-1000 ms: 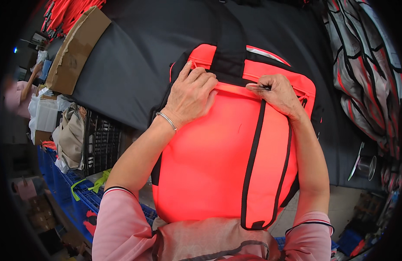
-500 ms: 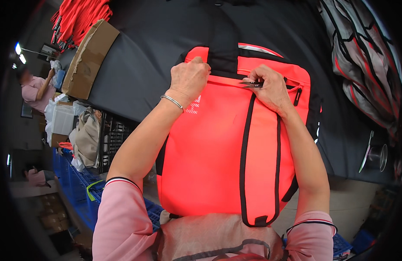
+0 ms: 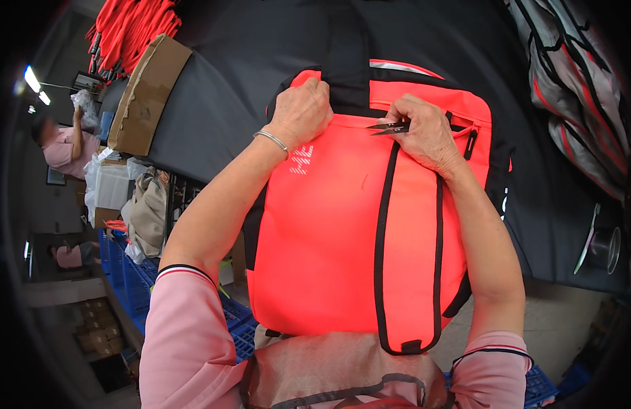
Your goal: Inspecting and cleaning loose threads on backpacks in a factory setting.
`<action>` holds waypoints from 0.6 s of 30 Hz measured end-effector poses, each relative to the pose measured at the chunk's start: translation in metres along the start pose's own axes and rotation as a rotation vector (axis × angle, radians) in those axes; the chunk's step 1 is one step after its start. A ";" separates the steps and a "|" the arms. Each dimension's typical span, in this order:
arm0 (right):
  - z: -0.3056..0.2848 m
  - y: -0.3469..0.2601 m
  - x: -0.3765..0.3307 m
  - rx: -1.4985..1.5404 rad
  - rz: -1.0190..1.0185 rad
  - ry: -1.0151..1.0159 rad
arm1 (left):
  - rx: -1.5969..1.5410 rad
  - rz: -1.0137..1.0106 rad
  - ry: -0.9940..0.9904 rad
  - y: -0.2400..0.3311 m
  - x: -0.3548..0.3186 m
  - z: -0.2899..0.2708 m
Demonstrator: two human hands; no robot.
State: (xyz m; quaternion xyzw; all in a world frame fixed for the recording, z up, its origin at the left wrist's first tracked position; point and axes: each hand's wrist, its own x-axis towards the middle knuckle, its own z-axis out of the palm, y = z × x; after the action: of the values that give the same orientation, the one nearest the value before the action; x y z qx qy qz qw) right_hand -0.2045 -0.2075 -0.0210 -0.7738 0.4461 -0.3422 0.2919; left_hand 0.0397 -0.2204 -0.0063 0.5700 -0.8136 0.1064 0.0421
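Note:
A bright coral-red backpack (image 3: 315,252) with black trim lies in front of me, its lower end toward my body. One wide strap (image 3: 409,252) with black edging runs down its right side. My left hand (image 3: 302,112) is closed on the bag's upper left edge, beside a broad black band (image 3: 349,92). In my right hand (image 3: 424,133) is a pair of dark thread snips (image 3: 390,127), blades apart and pointing left, just above the upper seam. Right of that hand, a black zipper pull (image 3: 470,144) hangs near the corner.
Black cloth (image 3: 240,75) covers the table. Grey bags with red piping (image 3: 578,102) are heaped at far right, above a toothbrush (image 3: 588,238) and clear cup (image 3: 604,249). Red straps (image 3: 131,31) and a cardboard piece (image 3: 152,95) lie far left. A person (image 3: 68,146) works beyond blue crates (image 3: 124,273).
My left hand has shifted slightly up along the bag's top edge. The snips have moved a little left and turned slightly; my right hand still holds them.

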 end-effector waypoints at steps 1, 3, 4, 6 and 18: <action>0.000 0.000 0.000 0.005 -0.001 0.004 | 0.002 0.010 0.009 0.000 0.000 0.002; 0.000 0.004 -0.001 0.052 0.003 0.011 | 0.005 0.019 0.019 0.000 -0.002 0.005; -0.001 0.006 -0.001 0.097 0.006 0.018 | -0.036 -0.018 0.071 0.001 -0.003 0.007; -0.002 0.008 -0.001 0.097 0.012 0.026 | -0.075 -0.054 0.123 0.002 -0.006 0.008; -0.005 0.005 -0.001 0.060 0.034 0.021 | -0.332 0.006 0.182 -0.007 -0.024 -0.010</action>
State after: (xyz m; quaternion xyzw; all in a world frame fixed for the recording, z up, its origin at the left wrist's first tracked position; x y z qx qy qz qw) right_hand -0.2107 -0.2096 -0.0219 -0.7534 0.4518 -0.3584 0.3158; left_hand 0.0541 -0.1985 -0.0005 0.5407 -0.8146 0.0217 0.2086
